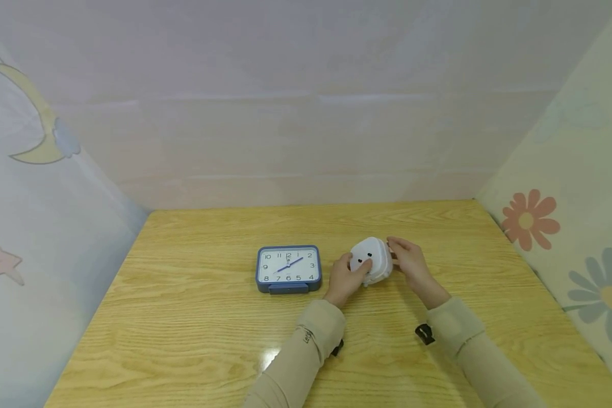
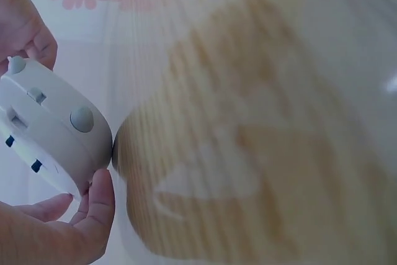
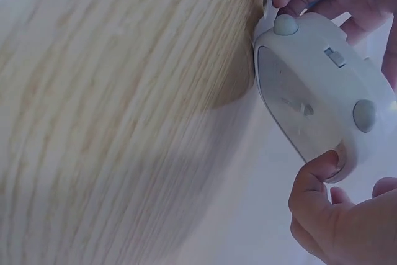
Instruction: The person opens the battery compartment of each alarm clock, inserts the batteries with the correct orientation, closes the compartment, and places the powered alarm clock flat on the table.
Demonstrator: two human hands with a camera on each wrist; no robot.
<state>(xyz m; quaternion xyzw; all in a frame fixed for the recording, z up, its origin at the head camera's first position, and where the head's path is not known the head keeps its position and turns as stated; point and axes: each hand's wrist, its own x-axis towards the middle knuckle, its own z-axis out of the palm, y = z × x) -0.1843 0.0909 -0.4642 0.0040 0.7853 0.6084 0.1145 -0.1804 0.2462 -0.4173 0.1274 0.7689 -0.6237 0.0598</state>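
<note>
A small white alarm clock with rounded corners is between both hands, tilted. Its side with two small black parts faces up in the head view. My left hand grips its left edge, thumb lying over that side. At the opposite edge, my right hand holds it with bent fingers. The right wrist view shows the clock's clear front angled toward the table, a right fingertip at its rim. Stubby round feet project from its base.
A blue rectangular clock with a white dial lies face up left of the hands on the wood-grain table. Pale fabric walls stand behind and on both sides. Black wrist-strap pieces show by the sleeves.
</note>
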